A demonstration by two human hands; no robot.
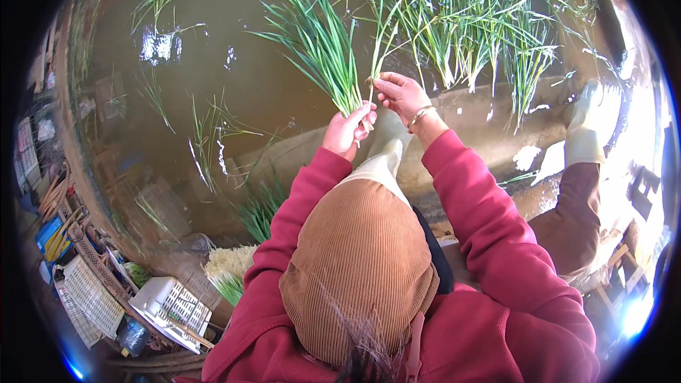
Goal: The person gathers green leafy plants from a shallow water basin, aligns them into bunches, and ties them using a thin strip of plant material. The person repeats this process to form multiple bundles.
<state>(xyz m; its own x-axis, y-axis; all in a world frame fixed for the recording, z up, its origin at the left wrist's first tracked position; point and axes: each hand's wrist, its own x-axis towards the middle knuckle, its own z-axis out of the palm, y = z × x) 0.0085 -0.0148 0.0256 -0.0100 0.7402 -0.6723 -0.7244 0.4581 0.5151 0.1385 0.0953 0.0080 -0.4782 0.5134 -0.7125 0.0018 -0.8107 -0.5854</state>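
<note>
My left hand (348, 128) grips a thick bunch of long-leaved green stalks (324, 48) by their pale lower ends, and the leaves fan out up and to the left. Just right of it, my right hand (400, 96) pinches a slender green stalk (379, 45) near its base. Brownish bits show at its fingertips. Both hands are above the near edge of a pool of murky water (223, 58). Past my right hand, a large loose mass of the same greens (457, 26) floats with its pale ends toward me.
Stray stalks (210, 122) float at left. A bundle with pale roots (230, 263) sits by my left elbow. White plastic baskets (173, 303) crowd the lower left. A submerged ledge (298, 151) runs along the near side; a rubber boot (585, 122) stands at right.
</note>
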